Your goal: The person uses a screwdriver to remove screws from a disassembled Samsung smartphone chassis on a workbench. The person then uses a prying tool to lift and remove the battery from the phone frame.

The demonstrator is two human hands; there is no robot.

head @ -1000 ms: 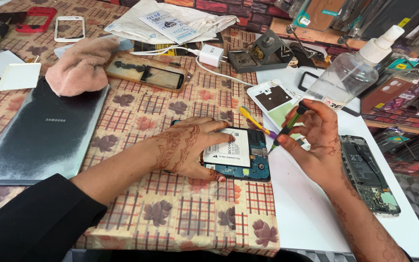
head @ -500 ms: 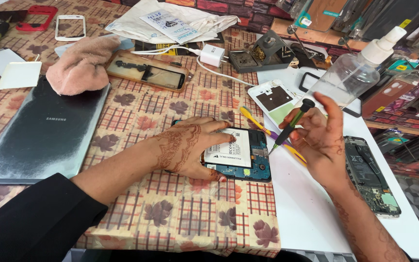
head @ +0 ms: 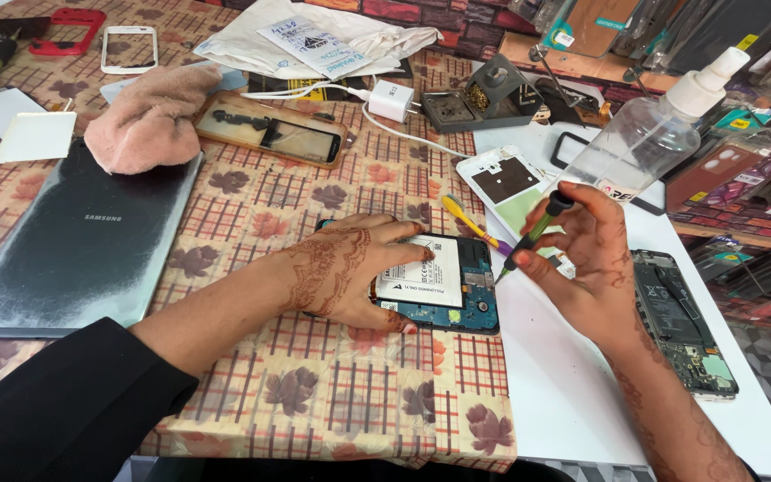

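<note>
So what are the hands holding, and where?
Right hand grips a small screwdriver by its handle; left hand presses the opened phone flat.

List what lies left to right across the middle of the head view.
Laptop → left hand → opened phone → screwdriver → right hand → second phone board.

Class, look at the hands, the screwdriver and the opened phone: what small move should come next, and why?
Probably lower the screwdriver tip onto the opened phone. The left hand already pins the phone flat on the tablecloth, while the right hand holds the screwdriver tilted, its tip just off the phone's right edge and not yet touching it.
</note>
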